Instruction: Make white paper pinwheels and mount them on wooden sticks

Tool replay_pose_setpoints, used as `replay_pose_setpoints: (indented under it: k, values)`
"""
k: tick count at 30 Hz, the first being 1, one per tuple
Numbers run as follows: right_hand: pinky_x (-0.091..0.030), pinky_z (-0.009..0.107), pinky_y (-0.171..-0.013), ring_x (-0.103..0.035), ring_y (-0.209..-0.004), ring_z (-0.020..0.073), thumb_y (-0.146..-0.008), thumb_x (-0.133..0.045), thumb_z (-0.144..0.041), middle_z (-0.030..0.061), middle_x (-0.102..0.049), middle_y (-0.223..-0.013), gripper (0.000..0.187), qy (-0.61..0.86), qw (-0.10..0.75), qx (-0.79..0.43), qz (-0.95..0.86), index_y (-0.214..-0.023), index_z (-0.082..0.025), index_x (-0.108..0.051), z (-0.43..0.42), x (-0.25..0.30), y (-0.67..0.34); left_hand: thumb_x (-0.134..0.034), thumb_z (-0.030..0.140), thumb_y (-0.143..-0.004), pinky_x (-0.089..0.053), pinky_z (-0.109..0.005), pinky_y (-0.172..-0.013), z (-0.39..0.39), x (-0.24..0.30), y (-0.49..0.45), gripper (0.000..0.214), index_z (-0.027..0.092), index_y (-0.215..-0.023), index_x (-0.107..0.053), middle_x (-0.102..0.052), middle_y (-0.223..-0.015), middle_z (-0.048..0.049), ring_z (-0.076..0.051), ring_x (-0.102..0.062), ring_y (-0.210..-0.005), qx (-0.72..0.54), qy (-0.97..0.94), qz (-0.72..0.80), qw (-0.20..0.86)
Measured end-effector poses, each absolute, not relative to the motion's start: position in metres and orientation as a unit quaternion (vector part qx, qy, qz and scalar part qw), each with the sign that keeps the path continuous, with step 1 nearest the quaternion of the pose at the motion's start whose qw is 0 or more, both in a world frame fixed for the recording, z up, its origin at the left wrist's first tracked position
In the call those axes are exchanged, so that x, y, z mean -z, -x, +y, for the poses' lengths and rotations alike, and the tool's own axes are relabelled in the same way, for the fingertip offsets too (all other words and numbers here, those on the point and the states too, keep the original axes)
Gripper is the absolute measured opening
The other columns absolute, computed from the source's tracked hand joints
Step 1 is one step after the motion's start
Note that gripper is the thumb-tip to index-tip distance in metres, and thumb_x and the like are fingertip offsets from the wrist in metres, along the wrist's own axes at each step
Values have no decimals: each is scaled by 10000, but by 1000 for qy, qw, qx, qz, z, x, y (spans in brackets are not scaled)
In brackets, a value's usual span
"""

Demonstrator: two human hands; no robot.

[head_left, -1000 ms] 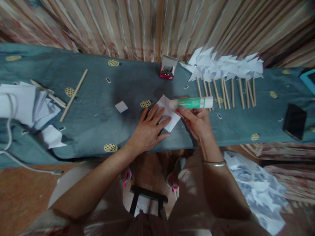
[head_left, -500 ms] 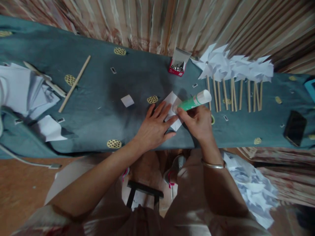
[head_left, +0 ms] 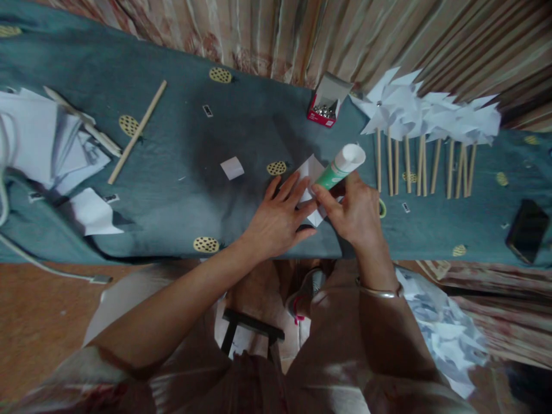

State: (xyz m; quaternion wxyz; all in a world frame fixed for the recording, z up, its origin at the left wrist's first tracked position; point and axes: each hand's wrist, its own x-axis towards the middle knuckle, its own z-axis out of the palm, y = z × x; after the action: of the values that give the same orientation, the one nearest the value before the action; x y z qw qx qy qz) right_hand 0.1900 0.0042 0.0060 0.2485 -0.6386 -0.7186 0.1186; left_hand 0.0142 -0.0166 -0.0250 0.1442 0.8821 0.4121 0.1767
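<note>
A square of white paper [head_left: 313, 167] with creases lies on the table near its front edge. Across its left side my left hand [head_left: 278, 221] is laid flat, fingers spread. My right hand [head_left: 356, 210] is closed around a green and white glue stick [head_left: 340, 167], whose lower end is over the middle of the paper; its tip is hidden by my fingers. A small white paper square [head_left: 232, 168] lies to the left of my left hand.
White paper pinwheels [head_left: 431, 115] on wooden sticks lie at the back right. A red box [head_left: 322, 114] of metal pins stands open behind the paper. Leftward are a loose stick [head_left: 138, 132] and stacked paper sheets [head_left: 28, 135]. A dark phone [head_left: 526, 231] lies far right.
The glue stick has tilted more upright in my right hand and shifted slightly over the paper. My left hand stays on the sheet. The whole view has shifted a little.
</note>
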Motion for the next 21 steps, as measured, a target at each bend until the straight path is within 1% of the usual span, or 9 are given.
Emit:
replay_pose_setpoints:
  k: [5, 10, 15, 21]
  values:
    - [-508, 389, -702, -651, -708, 243, -878, -615, -555, 48, -692, -780, 340, 615, 259, -151, -729, -963, -227, -607, 7, -3, -197, -648, 484, -887, -250, -645, -1167, -17, 25, -15, 555, 212, -1362, -555, -404, -1568, -188, -400, -317, -1474, -182, -883, 410, 141]
    - [-513, 407, -735, -653, -748, 254, -888, -603, -557, 47, -692, -793, 328, 602, 256, -142, -743, -965, -239, -606, 6, -2, -198, -648, 482, -887, -244, -650, -1168, -17, 28, -15, 548, 211, -1355, -559, -398, -1572, -191, -401, -314, -1475, -189, -883, 407, 136]
    - [-511, 415, -771, -664, -797, 271, -899, -589, -547, 65, -704, -829, 324, 594, 242, -137, -755, -978, -233, -605, 6, -4, -197, -631, 467, -899, -226, -653, -1175, -16, 27, -14, 527, 189, -1342, -574, -392, -1571, -208, -403, -302, -1478, -188, -883, 403, 149]
    - [-506, 419, -796, -670, -823, 276, -909, -572, -551, 68, -713, -867, 325, 593, 241, -144, -755, -1002, -241, -596, 7, -3, -198, -606, 492, -909, -209, -664, -1172, -16, 30, -14, 518, 222, -1350, -565, -377, -1587, -178, -397, -284, -1487, -201, -882, 398, 153]
